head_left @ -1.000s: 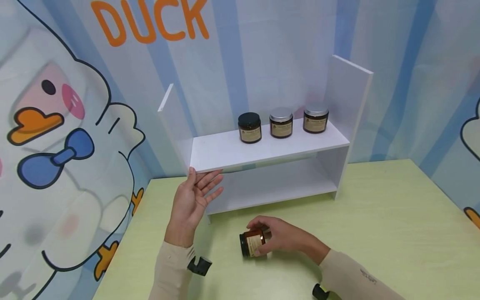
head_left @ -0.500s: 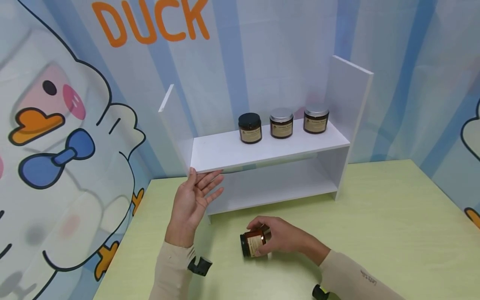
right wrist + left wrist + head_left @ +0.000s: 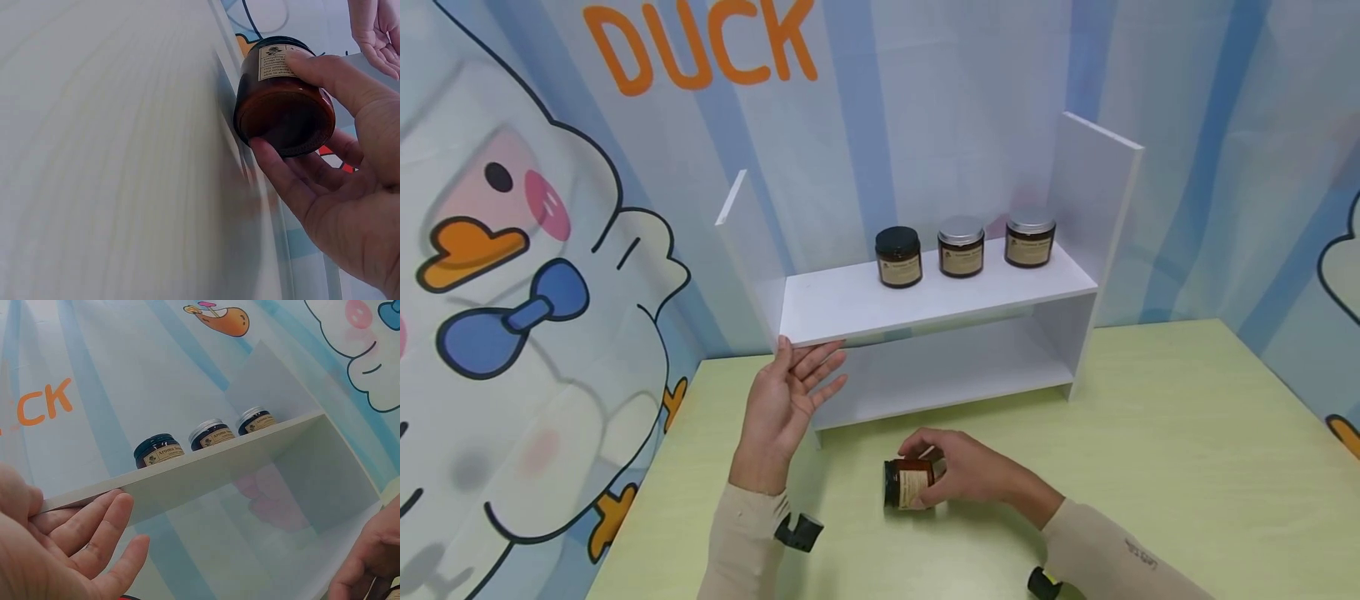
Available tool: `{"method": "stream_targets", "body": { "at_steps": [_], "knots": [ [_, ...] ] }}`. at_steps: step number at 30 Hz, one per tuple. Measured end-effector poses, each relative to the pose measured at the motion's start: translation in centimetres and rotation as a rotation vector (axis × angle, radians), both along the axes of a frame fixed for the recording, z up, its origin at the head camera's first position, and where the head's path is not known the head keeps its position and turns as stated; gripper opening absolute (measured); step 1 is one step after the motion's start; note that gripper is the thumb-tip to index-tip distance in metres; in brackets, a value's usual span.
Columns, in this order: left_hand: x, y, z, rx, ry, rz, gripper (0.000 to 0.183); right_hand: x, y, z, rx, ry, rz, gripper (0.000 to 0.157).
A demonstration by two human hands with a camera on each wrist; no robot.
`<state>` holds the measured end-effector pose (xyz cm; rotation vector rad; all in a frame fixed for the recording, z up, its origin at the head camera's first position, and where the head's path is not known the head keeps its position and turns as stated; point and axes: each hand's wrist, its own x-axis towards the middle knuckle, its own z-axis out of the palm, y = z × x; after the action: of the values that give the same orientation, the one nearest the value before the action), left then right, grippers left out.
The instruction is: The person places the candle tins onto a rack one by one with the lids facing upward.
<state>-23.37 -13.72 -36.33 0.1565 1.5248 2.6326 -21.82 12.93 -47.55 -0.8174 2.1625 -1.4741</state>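
My right hand (image 3: 973, 471) grips an amber glass jar (image 3: 284, 94) with a black lid and a cream label, thumb on one side and fingers on the other. The jar lies sideways just over or on the table, its lid pointing left in the head view; contact with the table cannot be told. At the front left corner of the white shelf (image 3: 842, 312), my left hand (image 3: 778, 408) holds the upper board's edge, thumb at the edge and spread fingers underneath. On that board stand a black-lidded jar (image 3: 898, 258) and two silver-lidded jars, the middle one (image 3: 961, 248) and the right one (image 3: 1030, 239).
Tall side panels flank the shelf, the right panel (image 3: 1093, 200) and the left panel (image 3: 748, 250). A lower board (image 3: 955, 367) lies beneath the upper one. The pale yellow-green table (image 3: 1180, 467) ends against a cartoon-printed backdrop (image 3: 955, 100).
In my right hand the jar has turned slightly, so its axis now runs nearly straight left to right, and its lid has shifted a little to the right. My left hand stays in place.
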Motion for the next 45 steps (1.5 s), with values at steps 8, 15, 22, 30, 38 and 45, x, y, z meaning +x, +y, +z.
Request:
{"method": "stream_targets", "body": {
  "at_steps": [8, 15, 22, 30, 38, 45],
  "knots": [
    [-0.05, 0.0, -0.07, -0.01, -0.016, 0.006, 0.062, 0.09, 0.28, -0.11, 0.004, 0.01, -0.001, 0.057],
    [-0.03, 0.0, -0.06, -0.007, -0.014, 0.005, 0.062, 0.22, 0.51, -0.26, 0.028, 0.01, 0.005, 0.072],
    [-0.01, 0.02, -0.1, -0.005, -0.011, 0.002, 0.063, 0.24, 0.69, -0.29, 0.004, -0.022, 0.031, 0.075],
    [-0.01, 0.01, 0.03, 0.005, -0.025, 0.004, 0.061, 0.16, 0.64, -0.45, -0.012, 0.015, 0.012, 0.072],
    [0.06, 0.05, 0.07, 0.004, -0.027, 0.01, 0.061, 0.23, 0.58, -0.54, -0.028, 0.006, 0.008, 0.073],
    [-0.07, 0.01, -0.05, 0.003, -0.022, 0.008, 0.062, 0.14, 0.51, -0.59, -0.071, -0.031, 0.019, 0.069]
  ]
}}
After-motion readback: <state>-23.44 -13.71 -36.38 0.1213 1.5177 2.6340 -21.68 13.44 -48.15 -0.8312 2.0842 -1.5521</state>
